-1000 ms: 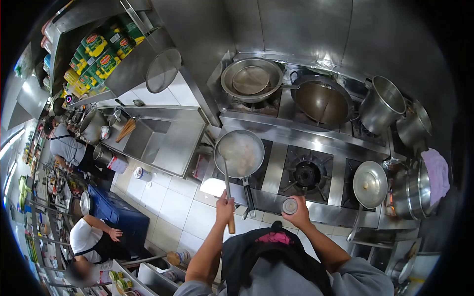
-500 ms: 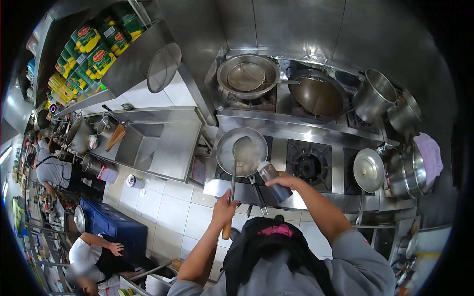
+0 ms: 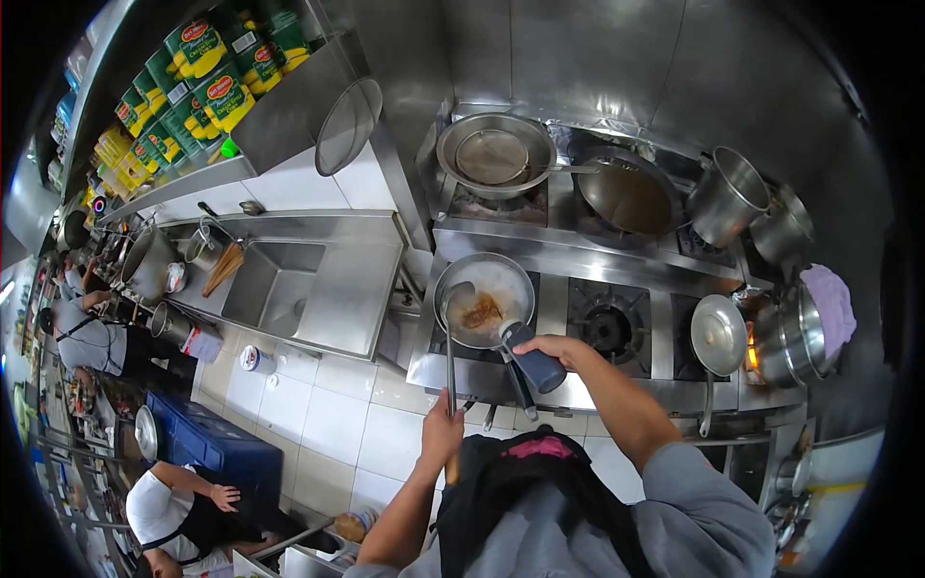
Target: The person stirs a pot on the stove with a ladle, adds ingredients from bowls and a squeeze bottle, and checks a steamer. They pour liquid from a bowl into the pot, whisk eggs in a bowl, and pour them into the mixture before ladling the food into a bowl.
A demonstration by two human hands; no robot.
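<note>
My left hand [image 3: 441, 433] is closed around the wooden-ended handle of a long metal ladle [image 3: 451, 371], whose bowl rests inside a frying pan [image 3: 525, 275] on the front left burner. In my right hand [image 3: 559, 353] is a dark squeeze bottle [image 3: 540, 368], tilted so its pale nozzle end points over the pan's near right rim. Dark brown sauce [image 3: 482, 310] lies on the cloudy, steaming contents of the pan. The pan's black handle [image 3: 520, 385] sticks out toward me, below the bottle.
A bare burner [image 3: 609, 329] sits right of the pan, then a small pan [image 3: 719, 335] beside a flame. Behind stand a bowl with a strainer [image 3: 491, 156], a dark wok [image 3: 631, 197] and tall pots [image 3: 729, 197]. A steel sink [image 3: 279, 284] is left; other people work farther left.
My right hand has tipped the bottle further over the pan, and brown sauce now shows in it. The ladle's bowl has shifted to the pan's left side. A flame now shows at the right.
</note>
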